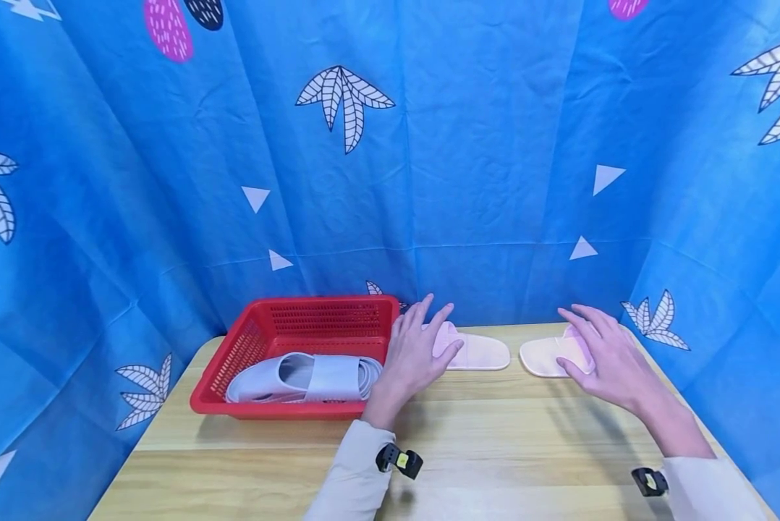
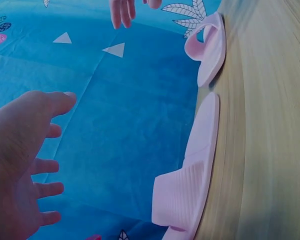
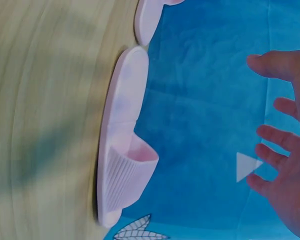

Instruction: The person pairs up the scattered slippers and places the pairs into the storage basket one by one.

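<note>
Two pink slide slippers lie flat near the table's far edge, heel ends facing each other. My left hand (image 1: 416, 354) hovers above the left slipper (image 1: 484, 352), fingers spread, touching nothing; in the left wrist view a gap separates the hand (image 2: 25, 150) from that slipper's ribbed strap (image 2: 177, 195). Over the right slipper (image 1: 543, 356) hangs my right hand (image 1: 608, 358), its fingers apart and holding nothing. The right wrist view shows the right slipper (image 3: 125, 110) whole, at a distance from the hand (image 3: 290, 150). In the head view both hands partly cover the straps.
A red plastic basket (image 1: 217, 391) with perforated walls stands left of my left hand. Inside it lie white-grey slippers (image 1: 334, 376). Blue patterned cloth (image 1: 481, 181) hangs behind and on both sides of the wooden table (image 1: 481, 456).
</note>
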Demonstrator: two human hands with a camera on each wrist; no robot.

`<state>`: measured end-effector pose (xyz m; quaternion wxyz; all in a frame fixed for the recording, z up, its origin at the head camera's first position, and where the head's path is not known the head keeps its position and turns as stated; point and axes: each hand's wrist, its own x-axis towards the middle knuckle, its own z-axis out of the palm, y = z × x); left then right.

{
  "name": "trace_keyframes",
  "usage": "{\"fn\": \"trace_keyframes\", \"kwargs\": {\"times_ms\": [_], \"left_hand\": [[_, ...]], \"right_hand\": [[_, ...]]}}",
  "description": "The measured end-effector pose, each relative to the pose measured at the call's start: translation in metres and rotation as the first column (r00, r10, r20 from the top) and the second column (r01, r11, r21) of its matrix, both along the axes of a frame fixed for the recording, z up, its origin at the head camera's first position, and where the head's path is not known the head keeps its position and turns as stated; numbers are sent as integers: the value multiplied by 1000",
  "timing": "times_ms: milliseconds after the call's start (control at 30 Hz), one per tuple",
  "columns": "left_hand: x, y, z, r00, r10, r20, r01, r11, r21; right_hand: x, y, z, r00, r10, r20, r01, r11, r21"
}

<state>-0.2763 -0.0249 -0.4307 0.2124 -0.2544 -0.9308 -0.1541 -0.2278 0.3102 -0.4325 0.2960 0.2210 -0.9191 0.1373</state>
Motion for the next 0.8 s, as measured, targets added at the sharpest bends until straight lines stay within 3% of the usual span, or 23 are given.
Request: {"fn": "trace_keyframes", "kwargs": {"times_ms": [600, 800], "left_hand": [[-20, 16, -8, 988, -16, 154, 21, 999, -33], [-26, 22, -11, 977, 5, 211, 8, 998, -59]], "right_hand": [[-10, 26, -19, 997, -19, 81, 17, 1000, 16], [-16, 33, -26, 998, 2, 63, -5, 999, 39]]}}
